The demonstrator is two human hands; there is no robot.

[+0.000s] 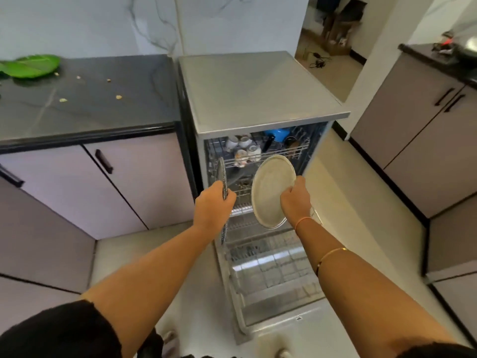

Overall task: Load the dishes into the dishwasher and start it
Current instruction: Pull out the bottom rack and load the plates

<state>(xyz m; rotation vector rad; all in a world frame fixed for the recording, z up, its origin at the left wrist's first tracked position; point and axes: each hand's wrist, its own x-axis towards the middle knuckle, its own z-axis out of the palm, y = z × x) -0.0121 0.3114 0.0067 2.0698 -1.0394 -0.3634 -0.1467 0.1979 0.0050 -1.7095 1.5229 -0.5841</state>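
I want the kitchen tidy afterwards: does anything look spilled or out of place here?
Yes: pale food crumbs lie scattered over the dark countertop, right of the green plate. Nothing else stands out.

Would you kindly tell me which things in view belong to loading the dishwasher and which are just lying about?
Part of the job: open dishwasher; pulled-out lower rack; cups in the upper rack; dark plate gripped by left hand; pale round plate gripped by right hand.
Lying about: green plate and crumbs on the black countertop; cables on the far floor.
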